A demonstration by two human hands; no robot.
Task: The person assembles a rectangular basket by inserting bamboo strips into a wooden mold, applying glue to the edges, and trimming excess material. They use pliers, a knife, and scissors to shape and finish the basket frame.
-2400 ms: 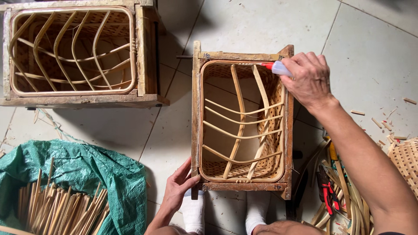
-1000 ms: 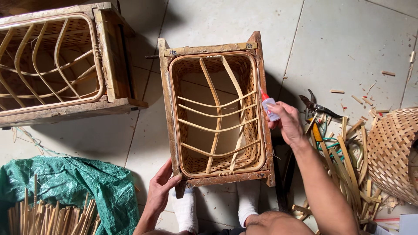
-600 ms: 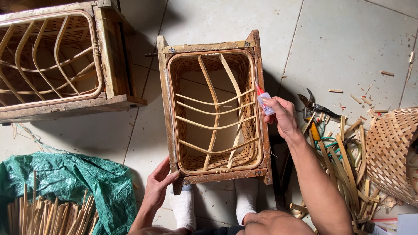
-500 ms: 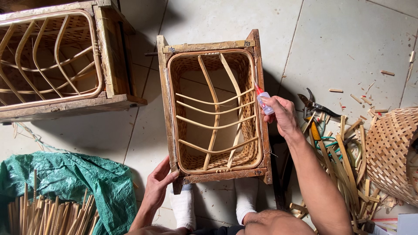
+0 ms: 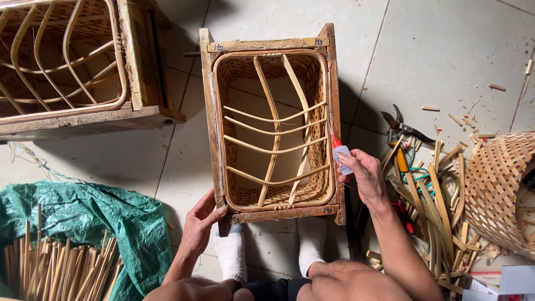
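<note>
Basket point(image 5: 273, 131) sits in wooden frame point(image 5: 208, 117) on floor, above white socks point(image 5: 231, 256). Right hand point(image 5: 365, 175) squeezes small glue bottle point(image 5: 339, 153), red tip at right rim. Left hand point(image 5: 200, 226), fingers curled, grips frame's bottom-left corner. Best: hold frame firm, squeeze softly, follow rim slowly

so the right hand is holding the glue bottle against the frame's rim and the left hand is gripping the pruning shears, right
Not quite. The left hand grips the wooden frame at its near corner, not the pruning shears, which lie on the floor. The right hand does hold the glue bottle at the rim, as the head view shows.
</note>
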